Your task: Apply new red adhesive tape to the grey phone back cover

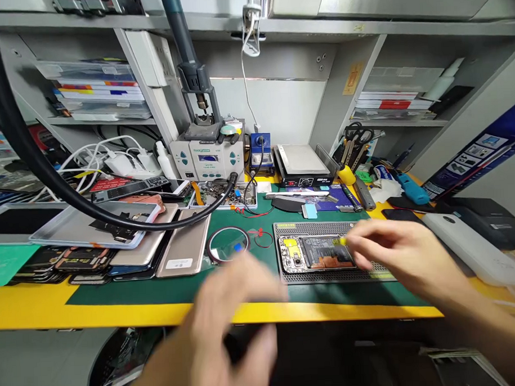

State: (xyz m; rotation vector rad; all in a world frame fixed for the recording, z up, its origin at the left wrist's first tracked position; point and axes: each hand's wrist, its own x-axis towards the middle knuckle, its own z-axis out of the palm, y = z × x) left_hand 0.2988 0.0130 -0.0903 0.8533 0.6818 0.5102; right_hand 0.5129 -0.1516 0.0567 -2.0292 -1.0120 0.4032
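Observation:
An opened smartphone (312, 254) lies on a grey perforated repair mat (336, 277), its battery (321, 250) and a yellow patch by the cameras exposed. My right hand (390, 247) is over the phone's right end, thumb and fingers brought together in a pinch. A small yellow-and-dark piece (342, 242) shows at the fingertips; its kind is unclear. Closer to me, my left hand (231, 306) hangs in front of the table edge, smeared by motion. Its thumb stands apart from the curled fingers, and no held object shows.
A thick black hose (127, 223) arcs across the left side. Stacked phones and housings (185, 243) stand at left, near a parts tray (224, 194). Behind are a soldering station (209, 158) and a heating plate (302, 163). A bin (120, 361) is below the table.

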